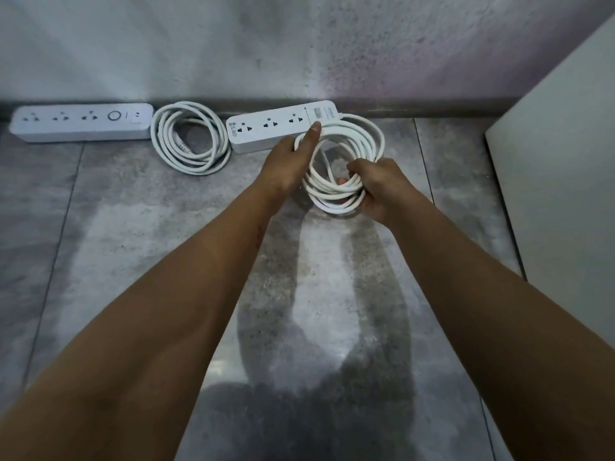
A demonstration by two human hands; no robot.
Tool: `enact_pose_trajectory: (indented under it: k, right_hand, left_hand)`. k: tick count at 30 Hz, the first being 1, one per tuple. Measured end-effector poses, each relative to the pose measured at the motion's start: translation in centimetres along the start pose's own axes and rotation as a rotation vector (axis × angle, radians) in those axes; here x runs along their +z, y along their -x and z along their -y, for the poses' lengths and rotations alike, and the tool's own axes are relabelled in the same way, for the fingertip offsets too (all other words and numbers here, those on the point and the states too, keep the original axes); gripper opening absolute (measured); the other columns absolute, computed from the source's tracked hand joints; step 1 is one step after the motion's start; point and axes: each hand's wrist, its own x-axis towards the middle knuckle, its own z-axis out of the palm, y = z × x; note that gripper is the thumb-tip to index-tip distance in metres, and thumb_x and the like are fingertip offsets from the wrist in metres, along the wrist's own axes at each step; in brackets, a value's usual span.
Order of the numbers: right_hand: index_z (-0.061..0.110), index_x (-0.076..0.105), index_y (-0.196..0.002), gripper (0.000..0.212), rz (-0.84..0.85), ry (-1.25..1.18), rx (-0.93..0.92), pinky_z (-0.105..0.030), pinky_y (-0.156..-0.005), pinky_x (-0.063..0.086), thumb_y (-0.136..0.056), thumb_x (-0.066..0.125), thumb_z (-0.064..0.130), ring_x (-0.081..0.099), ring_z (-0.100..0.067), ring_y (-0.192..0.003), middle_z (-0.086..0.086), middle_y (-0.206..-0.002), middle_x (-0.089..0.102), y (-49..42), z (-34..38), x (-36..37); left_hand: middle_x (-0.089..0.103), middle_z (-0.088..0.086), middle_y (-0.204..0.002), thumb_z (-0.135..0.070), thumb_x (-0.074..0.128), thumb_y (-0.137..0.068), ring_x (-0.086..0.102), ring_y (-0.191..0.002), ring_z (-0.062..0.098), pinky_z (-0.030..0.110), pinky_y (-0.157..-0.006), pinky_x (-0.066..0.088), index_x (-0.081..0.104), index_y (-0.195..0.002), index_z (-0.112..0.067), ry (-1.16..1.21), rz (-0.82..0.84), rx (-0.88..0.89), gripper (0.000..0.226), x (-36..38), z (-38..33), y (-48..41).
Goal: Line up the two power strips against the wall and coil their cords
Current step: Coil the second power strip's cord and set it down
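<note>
From my end, both hands are at the right coil (347,151). The right hand (379,188) has its fingers (354,168) clenched round the near side of the loops, bunching them together. The left hand (288,161) is on the coil's left side. Its index finger (312,134) lies straight across the loops, with the tip touching the right strip (266,129) near the switch end. That hand's other fingers are hidden under it, so I cannot tell whether they are grasping the cord.

The right strip lies on the floor (149,227) at a slight angle. Its cord end is close to the skirting at the foot of the wall (233,54) and its other end sits a little further out. The right coil overlaps that strip's cord end.

The left strip (81,123) lies flat along the foot of the wall. The left coil (191,138) rests on the floor between the two strips, just beside each, with nobody touching it. A white panel (559,161) stands at the right edge.
</note>
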Motion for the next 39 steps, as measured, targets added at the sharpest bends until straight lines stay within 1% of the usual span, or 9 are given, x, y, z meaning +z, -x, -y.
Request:
enact_pose_trajectory:
  k: [4,8,10,13,21,23,27,32,39]
  right_hand:
    - [-0.002,0.057,-0.112,0.025,-0.108,0.138,-0.044,-0.029,-0.055,0.056,-0.089,0.056,0.007,0.069,-0.021,-0.061,-0.013,-0.077,0.065,-0.5,-0.2,0.6]
    - [0.004,0.036,-0.132,0.056,-0.223,0.407,-0.105,-0.041,-0.084,0.057,-0.087,0.063,0.023,0.066,-0.028,-0.096,-0.015,-0.113,0.064,-1.1,-0.9,1.1]
    - [0.007,0.023,-0.142,0.072,-0.273,0.538,-0.170,-0.041,-0.093,0.052,-0.087,0.066,0.026,0.061,-0.032,-0.109,-0.018,-0.132,0.052,-1.0,-1.2,1.1]
    - [0.015,0.003,-0.153,0.095,-0.352,0.844,-0.330,-0.036,-0.086,0.046,-0.087,0.069,0.031,0.057,-0.034,-0.111,-0.020,-0.148,0.025,-0.6,-1.4,1.2]
    - [0.015,0.047,-0.136,0.064,-0.498,1.508,-0.479,-0.049,-0.112,0.017,-0.087,0.052,0.055,0.020,-0.034,-0.141,-0.015,-0.153,0.024,-1.3,-2.2,0.4]
    - [0.013,0.050,-0.136,0.062,-0.463,1.527,-0.535,-0.051,-0.116,0.008,-0.087,0.053,0.052,0.014,-0.033,-0.146,-0.012,-0.157,0.023,-1.6,-2.4,0.4]
    - [0.007,0.060,-0.123,0.053,-0.402,1.490,-0.654,-0.046,-0.114,0.016,-0.086,0.058,0.044,0.034,-0.033,-0.133,-0.012,-0.134,0.052,-2.2,-2.4,0.8]
    - [0.015,0.056,-0.120,0.041,-0.324,1.288,-0.488,-0.046,-0.108,0.023,-0.089,0.057,0.041,0.045,-0.031,-0.124,-0.011,-0.116,0.064,-2.7,-2.4,1.7]
    - [0.021,0.061,-0.106,0.031,-0.221,0.988,-0.284,-0.047,-0.098,0.032,-0.081,0.060,0.040,0.060,-0.030,-0.105,-0.004,-0.104,0.068,-3.9,-2.3,1.9]
  left_hand:
    - [0.071,-0.001,-0.113,-0.065,0.049,-0.085,0.067,-0.101,0.017,0.044,-0.097,0.052,0.064,-0.123,-0.022,-0.010,-0.051,-0.017,0.060,-0.3,0.6,-0.1]
    - [0.071,0.008,-0.089,-0.044,0.053,-0.097,0.068,-0.074,0.020,0.044,-0.076,0.058,0.063,-0.113,-0.018,0.005,-0.028,-0.025,0.032,-0.5,0.5,0.0]
    - [0.071,0.006,-0.091,-0.041,0.053,-0.097,0.067,-0.077,0.019,0.042,-0.081,0.057,0.061,-0.112,-0.020,-0.031,-0.049,-0.002,0.026,-0.6,0.4,-0.1]
    - [0.069,0.003,-0.102,-0.040,0.053,-0.097,0.066,-0.085,0.017,0.041,-0.089,0.055,0.060,-0.117,-0.017,-0.085,-0.066,0.016,0.031,-0.4,0.4,-0.6]
    - [0.070,-0.001,-0.111,-0.063,0.057,-0.078,0.066,-0.101,0.020,0.044,-0.093,0.053,0.060,-0.122,-0.022,-0.214,-0.056,0.028,0.060,-0.2,1.6,-0.8]
    - [0.070,-0.004,-0.108,-0.062,0.063,-0.071,0.067,-0.099,0.017,0.043,-0.092,0.054,0.062,-0.119,-0.023,-0.229,-0.043,0.020,0.061,-0.2,2.1,-0.9]
    - [0.070,0.003,-0.114,-0.042,0.062,-0.072,0.066,-0.105,0.023,0.046,-0.095,0.052,0.065,-0.119,-0.017,-0.164,-0.079,0.022,0.053,-0.7,2.3,-1.0]
    - [0.071,0.008,-0.107,-0.008,0.063,-0.090,0.065,-0.084,0.012,0.029,-0.082,0.054,0.067,-0.114,-0.014,0.059,-0.089,0.009,0.025,-0.9,1.8,-0.7]
    - [0.067,0.000,-0.082,-0.012,0.067,-0.086,0.060,-0.071,0.013,0.029,-0.067,0.048,0.064,-0.106,-0.011,0.188,-0.045,0.035,0.020,-1.2,2.4,-1.0]
